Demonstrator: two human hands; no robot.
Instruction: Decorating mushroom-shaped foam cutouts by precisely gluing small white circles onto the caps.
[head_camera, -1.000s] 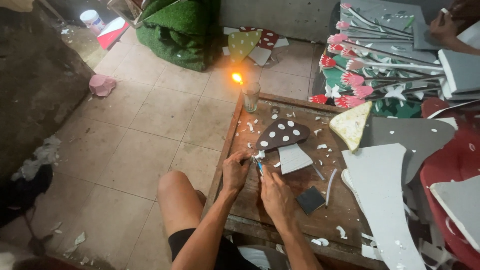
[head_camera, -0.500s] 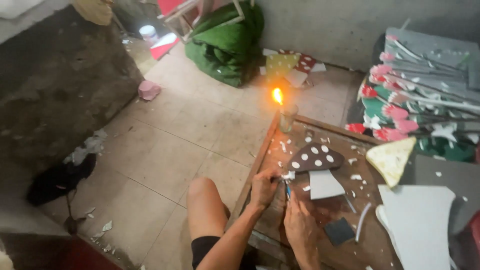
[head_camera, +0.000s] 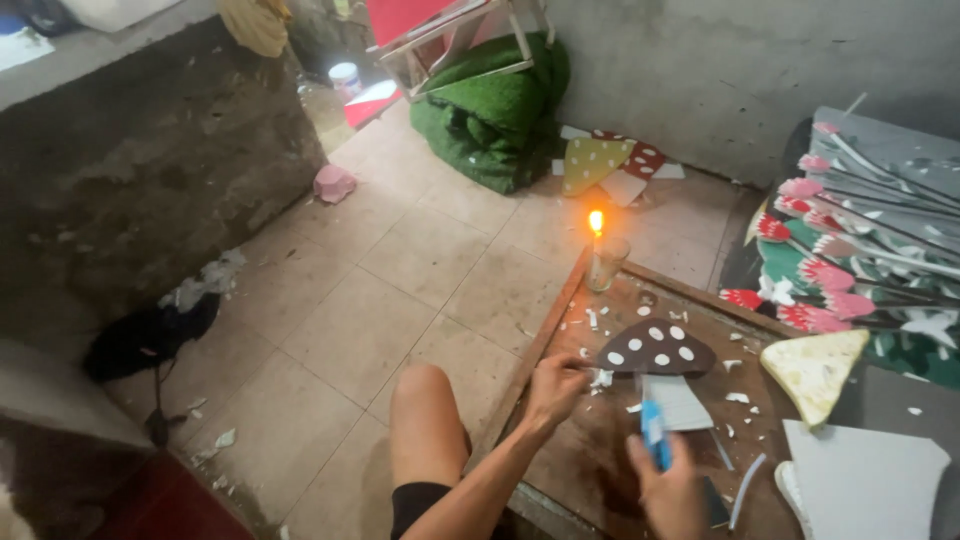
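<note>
A foam mushroom cutout lies on the wooden board (head_camera: 600, 440): its dark brown cap with white dots (head_camera: 655, 347) sits above a pale stem (head_camera: 680, 402). My left hand (head_camera: 558, 388) has its fingers pinched at the cap's left edge, beside small white scraps. My right hand (head_camera: 670, 487) is low in view, closed around a blue utility knife (head_camera: 653, 432) whose tip points up toward the stem. A lit candle in a glass (head_camera: 600, 258) stands at the board's far corner. My bare knee (head_camera: 425, 410) rests left of the board.
A cream triangular foam piece (head_camera: 815, 368) and white foam sheets (head_camera: 860, 480) lie at right. Foam flowers, red, pink and green (head_camera: 850, 260), are stacked at far right. A green turf roll (head_camera: 495, 110), more mushroom cutouts (head_camera: 610, 160) and a dark concrete ledge (head_camera: 130, 170) border the tiled floor.
The view has swung left and tilted. My right hand has pulled back from the cap toward me with the blue knife; my left hand stays at the cap's left edge.
</note>
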